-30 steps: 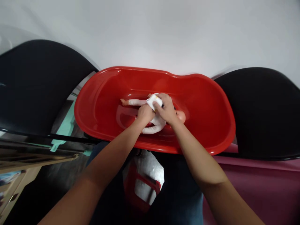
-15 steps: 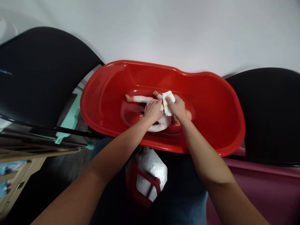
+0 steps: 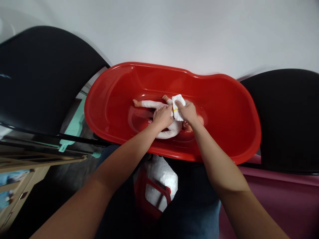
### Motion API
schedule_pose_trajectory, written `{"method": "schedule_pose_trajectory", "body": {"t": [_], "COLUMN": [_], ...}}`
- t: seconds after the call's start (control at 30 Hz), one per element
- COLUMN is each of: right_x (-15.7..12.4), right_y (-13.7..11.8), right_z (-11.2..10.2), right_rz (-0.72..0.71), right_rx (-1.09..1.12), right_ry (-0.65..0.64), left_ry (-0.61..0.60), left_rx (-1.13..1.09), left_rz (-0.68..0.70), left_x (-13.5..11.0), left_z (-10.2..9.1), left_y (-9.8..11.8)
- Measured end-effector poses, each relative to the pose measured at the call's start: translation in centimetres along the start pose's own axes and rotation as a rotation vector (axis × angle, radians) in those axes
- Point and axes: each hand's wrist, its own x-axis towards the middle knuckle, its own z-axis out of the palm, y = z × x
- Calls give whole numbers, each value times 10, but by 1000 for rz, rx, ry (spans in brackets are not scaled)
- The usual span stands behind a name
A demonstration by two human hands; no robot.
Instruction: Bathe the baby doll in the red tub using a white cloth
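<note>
A doll (image 3: 172, 130) with a pale cloth body lies in a red baby bathtub (image 3: 224, 99), its feet to the left and its head to the right, partly under my right hand. My left hand (image 3: 163, 117) is bent over the doll's middle, gripping it; a small white edge shows beside its fingertips. Between the thumb and fingers of my right hand (image 3: 188, 112) is a folded white diaper (image 3: 178, 114) with a yellow stripe, held above the doll's upper body. The undersides of both hands are hidden.
Black chairs stand left (image 3: 45, 79) and right (image 3: 286, 119) of the tub, against a pale wall (image 3: 174, 33). A mint-green plastic piece (image 3: 74, 122) and a wooden frame (image 3: 37, 182) are at lower left. A red stool (image 3: 149, 196) is below, a maroon surface (image 3: 281, 202) at lower right.
The diaper in my right hand has tilted and its top has creased a little under the thumb. My left hand stays on the doll. The whole view has shifted slightly.
</note>
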Motion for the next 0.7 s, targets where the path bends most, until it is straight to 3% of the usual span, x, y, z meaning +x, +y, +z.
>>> {"method": "schedule_pose_trajectory", "body": {"t": [0.33,0.6,0.7], "right_x": [-1,-2,-5], "right_y": [1,-8,-10], "right_z": [3,3,3], "right_rz": [-54,204,223], "right_rx": [-39,236,318], "right_ry": [50,33,16], "left_ry": [0,11,-1], "left_rx": [7,-37,-43], "left_rz": [-12,20,14], "left_x": [1,-1,-2], "left_z": [0,-4,-5], "left_y": [-1,2,2]}}
